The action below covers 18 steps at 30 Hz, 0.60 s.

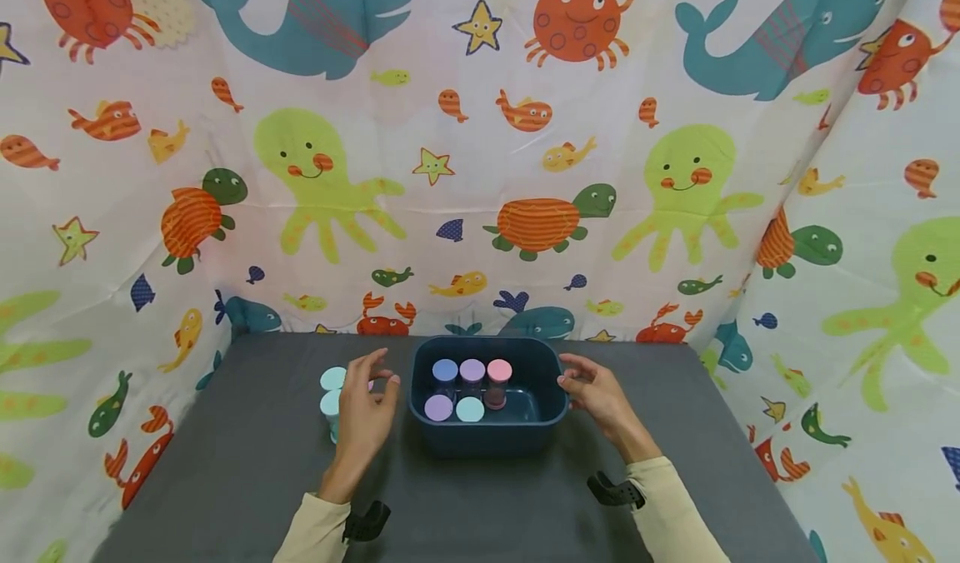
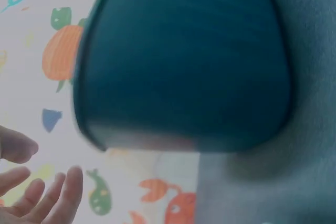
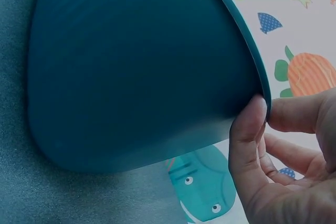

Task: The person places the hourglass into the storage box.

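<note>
A dark blue plastic bin (image 1: pixel 491 440) stands on the table, holding several small clear jars with coloured lids. Blue (image 1: pixel 445 370), purple (image 1: pixel 472 370) and pink (image 1: pixel 498 370) lids line its back row; purple (image 1: pixel 438 407) and pale aqua (image 1: pixel 470 410) lids show in front. My right hand (image 1: pixel 600 392) pinches the bin's right rim between thumb (image 3: pixel 247 129) and index finger. To the left of the bin, my left hand (image 1: pixel 366 413) hovers with fingers loosely bent, holding nothing and apart from the bin wall (image 2: pixel 184 66). It partly hides the jars with pale aqua lids (image 1: pixel 332 378) beside it.
The grey tabletop (image 1: pixel 480 513) reaches back to a hanging cloth (image 1: pixel 465 130) printed with sea animals, which also closes in both sides. Each wrist wears a black strap (image 1: pixel 617 490) over a cream sleeve.
</note>
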{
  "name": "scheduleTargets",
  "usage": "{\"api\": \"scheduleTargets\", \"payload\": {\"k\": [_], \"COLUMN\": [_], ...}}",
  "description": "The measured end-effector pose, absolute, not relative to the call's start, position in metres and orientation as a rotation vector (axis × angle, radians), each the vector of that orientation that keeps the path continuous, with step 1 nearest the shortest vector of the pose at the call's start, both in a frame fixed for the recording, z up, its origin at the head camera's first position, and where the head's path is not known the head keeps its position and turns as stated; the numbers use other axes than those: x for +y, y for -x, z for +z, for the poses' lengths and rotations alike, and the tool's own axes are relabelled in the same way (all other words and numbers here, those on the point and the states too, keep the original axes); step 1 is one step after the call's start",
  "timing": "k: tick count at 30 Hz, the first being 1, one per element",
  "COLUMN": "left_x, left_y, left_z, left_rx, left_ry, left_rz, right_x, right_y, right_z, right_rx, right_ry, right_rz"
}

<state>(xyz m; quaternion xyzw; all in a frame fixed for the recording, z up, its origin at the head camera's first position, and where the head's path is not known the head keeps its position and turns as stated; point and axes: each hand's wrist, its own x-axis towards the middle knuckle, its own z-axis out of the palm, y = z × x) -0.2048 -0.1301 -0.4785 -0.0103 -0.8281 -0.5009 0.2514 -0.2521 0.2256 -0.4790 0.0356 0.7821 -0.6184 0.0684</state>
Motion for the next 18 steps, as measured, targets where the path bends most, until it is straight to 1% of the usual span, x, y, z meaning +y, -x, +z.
{"api": "scheduleTargets", "payload": {"k": [8,18], "left_x": [-0.154,-0.195], "left_y": [0.184,0.172], "left_z": [-0.473,-0.499], "left_rx": [-2.203,-2.218], "left_ry": [-0.007,-0.088], "left_rz": [-1.276,-1.2], "right_x": [0.232,0.224], "right_y": [0.251,0.254], "right_z": [-0.476,-0.477], "right_rx": [2.364,2.363], "right_ry": [-0.134,-0.124], "right_rz": [-1.85,-1.831]}}
